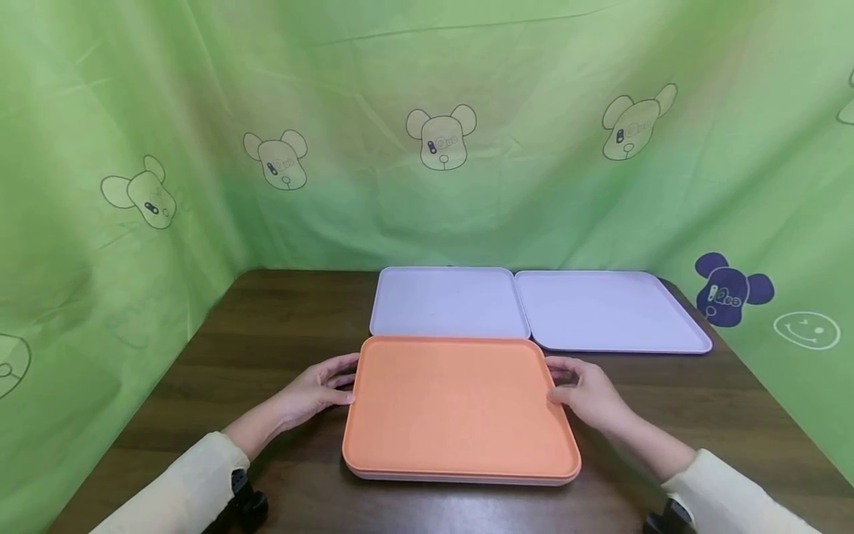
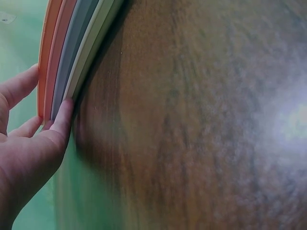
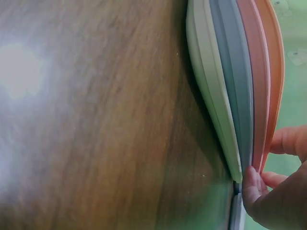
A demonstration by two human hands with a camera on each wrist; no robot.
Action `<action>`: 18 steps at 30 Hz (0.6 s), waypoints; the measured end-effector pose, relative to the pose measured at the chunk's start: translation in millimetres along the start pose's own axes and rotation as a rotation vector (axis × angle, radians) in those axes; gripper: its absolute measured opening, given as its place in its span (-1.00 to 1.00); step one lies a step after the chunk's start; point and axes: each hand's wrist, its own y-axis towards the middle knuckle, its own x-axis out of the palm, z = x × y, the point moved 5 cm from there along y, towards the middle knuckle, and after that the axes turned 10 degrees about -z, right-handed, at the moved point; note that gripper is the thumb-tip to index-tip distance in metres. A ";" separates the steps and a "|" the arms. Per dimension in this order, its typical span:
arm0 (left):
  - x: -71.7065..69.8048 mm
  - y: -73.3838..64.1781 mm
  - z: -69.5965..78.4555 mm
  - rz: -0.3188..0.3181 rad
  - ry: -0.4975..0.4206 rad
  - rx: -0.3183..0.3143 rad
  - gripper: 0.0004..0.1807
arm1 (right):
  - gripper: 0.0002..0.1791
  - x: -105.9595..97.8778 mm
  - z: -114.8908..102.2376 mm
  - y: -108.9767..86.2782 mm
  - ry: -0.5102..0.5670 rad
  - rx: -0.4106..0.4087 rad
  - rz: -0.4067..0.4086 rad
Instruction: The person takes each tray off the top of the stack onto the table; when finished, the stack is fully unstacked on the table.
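Observation:
A stack of several rectangular trays lies in the middle of the table, with an orange tray on top. In the wrist views its edges show a pink tray, a blue-grey tray and pale green edges below. My left hand is at the stack's left side, fingers extended and fingertips touching the tray edges. At the opposite side, my right hand touches the edges with its thumb and fingers. Some fingertips are hidden behind the stack in the head view.
Behind the stack, two pale lavender trays lie flat side by side: a left tray and a right tray. The dark wooden table meets a green printed curtain at the back and sides.

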 end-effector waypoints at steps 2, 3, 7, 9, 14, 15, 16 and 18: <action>-0.4 0.3 -0.2 0.002 0.001 0.003 -0.16 | -0.40 0.7 0.8 0.9 0.045 0.004 0.012; -0.8 0.3 -0.4 0.004 0.006 0.001 -0.16 | -0.39 1.1 1.0 1.1 0.063 0.004 0.019; -1.4 0.3 0.2 0.012 0.038 -0.006 -0.15 | -0.40 1.6 1.9 1.5 0.101 -0.003 0.046; -1.5 0.5 0.4 0.012 0.063 -0.007 -0.14 | -0.41 0.3 1.8 1.9 0.112 -0.006 0.058; -0.9 0.8 0.1 0.017 0.107 -0.003 -0.12 | -0.42 -6.0 -1.2 2.4 0.123 -0.006 0.047; -0.9 0.6 0.3 0.019 0.115 -0.001 -0.12 | -0.42 -7.7 -1.8 3.0 0.123 -0.004 0.042; -1.1 0.4 0.4 0.023 0.119 -0.001 -0.11 | -0.42 -9.7 -1.9 3.6 0.123 -0.001 0.035; -1.4 0.2 0.4 0.032 0.125 -0.002 -0.11 | -0.42 -14.7 -1.0 4.7 0.120 0.009 0.029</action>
